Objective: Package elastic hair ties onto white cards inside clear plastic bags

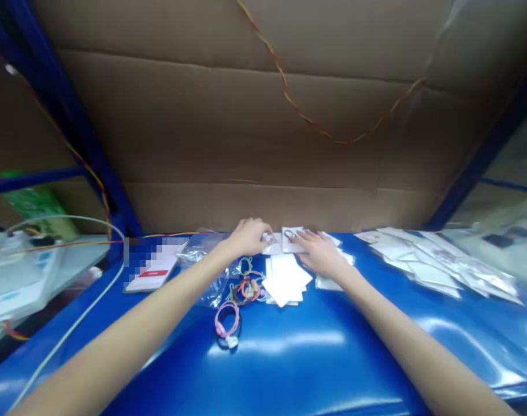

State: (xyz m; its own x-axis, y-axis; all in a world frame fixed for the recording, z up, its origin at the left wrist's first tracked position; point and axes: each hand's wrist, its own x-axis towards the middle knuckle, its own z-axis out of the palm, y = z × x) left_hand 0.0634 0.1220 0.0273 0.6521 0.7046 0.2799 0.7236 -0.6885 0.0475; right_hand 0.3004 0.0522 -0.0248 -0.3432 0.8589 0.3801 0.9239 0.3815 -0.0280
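the right hand [319, 253] lies spread, fingertips on a white card [292, 246] that already bears a dark hair tie [288, 234]. the left hand [248, 236] curls at the neighbouring card [272, 249]; i can't tell if it's pinching anything. nearer, colourful hair ties [248, 289] lie loose beside stacked plain cards [285, 280], so plenty looks left on the blue tabletop [281, 375].

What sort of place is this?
Probably a workshop or warehouse workbench: a blue metal frame backed by cardboard, with piles of white cards and coloured loops like hair ties on the blue surface.
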